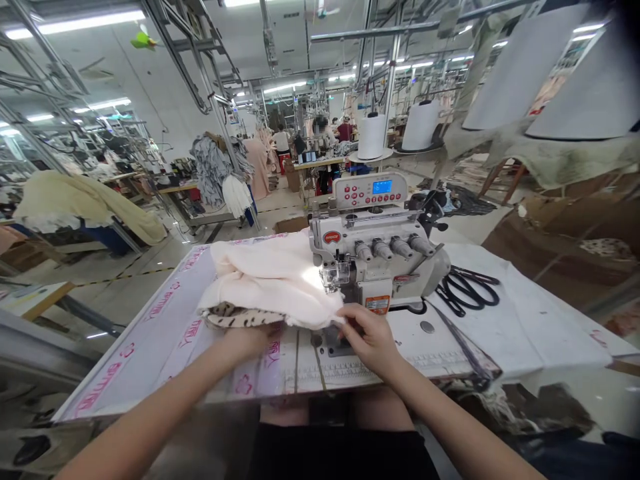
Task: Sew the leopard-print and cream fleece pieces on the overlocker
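Note:
A pale pink, fleecy piece of fabric (270, 283) lies folded on the table, its right end beside the presser foot of a white overlock sewing machine (380, 260). Black-spotted beige cloth (240, 316) shows under its near left edge. My right hand (369, 337) pinches the fabric's near right corner, just in front of the machine. My left hand (257, 341) reaches beneath the near edge; its fingers are hidden by the cloth. The machine's lamp lights the fabric by the needle.
Black looped cord (467, 290) lies on the table right of the machine. White thread cones (371, 137) stand behind it, with larger ones at upper right. Printed plastic sheeting (165, 320) covers the table's left side. People and garment piles (217, 170) are farther back.

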`<state>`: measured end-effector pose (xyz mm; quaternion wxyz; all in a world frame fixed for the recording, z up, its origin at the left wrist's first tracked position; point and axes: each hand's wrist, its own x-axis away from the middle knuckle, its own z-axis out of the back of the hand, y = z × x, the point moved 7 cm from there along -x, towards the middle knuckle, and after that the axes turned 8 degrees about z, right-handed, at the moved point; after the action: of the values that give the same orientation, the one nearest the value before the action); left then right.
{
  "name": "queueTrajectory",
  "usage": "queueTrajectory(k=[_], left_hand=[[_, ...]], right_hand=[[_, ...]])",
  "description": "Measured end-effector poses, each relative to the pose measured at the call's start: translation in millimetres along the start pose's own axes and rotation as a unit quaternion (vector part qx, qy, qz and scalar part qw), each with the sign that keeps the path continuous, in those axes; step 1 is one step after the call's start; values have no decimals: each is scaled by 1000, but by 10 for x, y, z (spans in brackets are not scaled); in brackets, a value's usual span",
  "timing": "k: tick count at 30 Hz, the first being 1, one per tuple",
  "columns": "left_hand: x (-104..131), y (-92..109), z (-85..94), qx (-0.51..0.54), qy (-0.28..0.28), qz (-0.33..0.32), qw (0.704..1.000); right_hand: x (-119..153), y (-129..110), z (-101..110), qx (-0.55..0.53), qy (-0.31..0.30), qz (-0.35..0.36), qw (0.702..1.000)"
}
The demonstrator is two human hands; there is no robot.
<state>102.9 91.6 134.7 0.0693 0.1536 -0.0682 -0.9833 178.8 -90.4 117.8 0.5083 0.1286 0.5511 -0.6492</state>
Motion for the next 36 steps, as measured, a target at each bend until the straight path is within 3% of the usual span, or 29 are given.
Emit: queueTrajectory(k=[3, 6, 8, 10, 14, 23, 30, 36], left_hand=[[301, 499, 23, 32, -40, -43, 998], [380, 949, 217, 98, 83, -140, 982], [293, 1036, 252, 95, 170, -160, 968], [144, 1021, 164, 76, 182, -160, 967], [8, 952, 33, 57, 150, -184, 970], [-13, 952, 62, 40, 106, -192, 975], [-33, 748, 35, -95, 86, -169, 977], [-109, 695, 3, -118, 32, -148, 981]], right_hand=[[4, -95, 24, 50, -9, 59, 997], [6, -120, 58, 58, 0, 57, 997], [8, -118, 88, 60, 16, 43, 997], [12, -126, 118, 68, 30, 38, 997], [30, -129, 156, 61, 38, 43, 996], [10, -144, 127, 16, -5, 33, 999], [35, -235, 118, 8, 0, 53, 999], [20, -135, 84, 32, 8, 57, 998]])
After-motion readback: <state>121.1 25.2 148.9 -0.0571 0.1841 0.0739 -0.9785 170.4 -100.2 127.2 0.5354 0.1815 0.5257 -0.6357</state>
